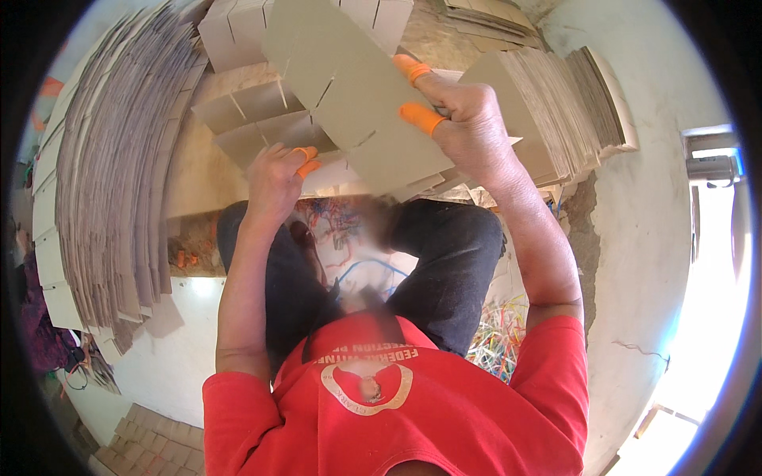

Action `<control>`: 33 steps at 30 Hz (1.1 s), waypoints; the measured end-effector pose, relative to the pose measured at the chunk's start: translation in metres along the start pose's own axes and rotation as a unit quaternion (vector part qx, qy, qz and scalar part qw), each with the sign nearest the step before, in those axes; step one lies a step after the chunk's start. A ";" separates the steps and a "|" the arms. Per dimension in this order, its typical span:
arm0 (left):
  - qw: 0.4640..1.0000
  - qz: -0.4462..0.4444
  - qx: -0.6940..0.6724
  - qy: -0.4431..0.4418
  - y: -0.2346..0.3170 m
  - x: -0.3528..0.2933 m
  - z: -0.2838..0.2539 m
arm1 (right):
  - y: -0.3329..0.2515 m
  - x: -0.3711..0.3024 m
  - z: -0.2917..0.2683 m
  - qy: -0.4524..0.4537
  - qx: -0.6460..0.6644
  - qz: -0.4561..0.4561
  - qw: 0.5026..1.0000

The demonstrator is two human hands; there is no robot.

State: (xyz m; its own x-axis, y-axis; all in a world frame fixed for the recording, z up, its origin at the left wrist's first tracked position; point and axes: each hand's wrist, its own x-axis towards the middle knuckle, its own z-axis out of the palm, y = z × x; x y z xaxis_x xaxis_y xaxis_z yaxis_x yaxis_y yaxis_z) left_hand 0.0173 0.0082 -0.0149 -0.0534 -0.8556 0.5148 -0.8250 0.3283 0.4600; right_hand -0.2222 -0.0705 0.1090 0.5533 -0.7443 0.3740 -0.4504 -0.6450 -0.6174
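A white-lettered red T-shirt [468, 397] is being worn. Far centre, a slotted cardboard sheet [357, 99] is being pinched by the right hand [470, 127]; whether the curled left hand [275, 176] is gripping cannot be told.

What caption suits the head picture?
Right hand holding a slotted cardboard sheet, left hand by cardboard strips, both wearing orange finger cots.

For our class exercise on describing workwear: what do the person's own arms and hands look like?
Short red sleeves leave both forearms bare, with no watch or bracelet in view. The left hand and right hand each show two bright orange, tube-like finger covers; otherwise, what shows of the hands is uncovered.
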 end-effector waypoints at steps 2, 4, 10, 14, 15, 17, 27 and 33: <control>1.000 0.000 0.005 0.001 -0.004 -0.001 0.002 | -0.007 0.005 0.003 -0.033 -0.019 0.027 0.999; 1.000 0.001 0.001 -0.002 -0.005 -0.001 0.004 | -0.013 0.010 0.002 -0.067 -0.034 0.067 0.995; 0.999 0.014 -0.033 -0.015 -0.011 0.000 0.009 | -0.011 0.016 0.006 -0.077 -0.009 0.023 0.997; 0.999 -0.011 -0.028 -0.025 -0.008 0.002 0.009 | 0.005 0.017 0.026 -0.074 -0.029 -0.065 0.995; 0.999 -0.015 -0.028 -0.024 -0.008 0.002 0.009 | 0.005 0.016 0.032 -0.103 -0.046 -0.056 0.992; 0.999 -0.019 -0.025 -0.033 -0.005 0.004 0.010 | 0.027 0.009 0.053 -0.113 -0.087 -0.130 0.981; 0.998 -0.055 -0.025 -0.023 -0.006 0.008 0.009 | 0.011 0.011 0.057 -0.112 -0.269 -0.113 0.950; 0.999 -0.026 -0.029 -0.024 -0.012 0.008 0.015 | 0.004 0.015 0.059 -0.157 -0.107 -0.109 0.976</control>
State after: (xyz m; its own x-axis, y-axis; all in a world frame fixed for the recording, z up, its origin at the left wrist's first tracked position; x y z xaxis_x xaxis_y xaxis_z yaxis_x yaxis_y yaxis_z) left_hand 0.0180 -0.0087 -0.0272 -0.0400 -0.8902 0.4538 -0.7939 0.3041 0.5266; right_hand -0.1743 -0.0737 0.0713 0.8247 -0.5171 0.2289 -0.4156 -0.8287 -0.3748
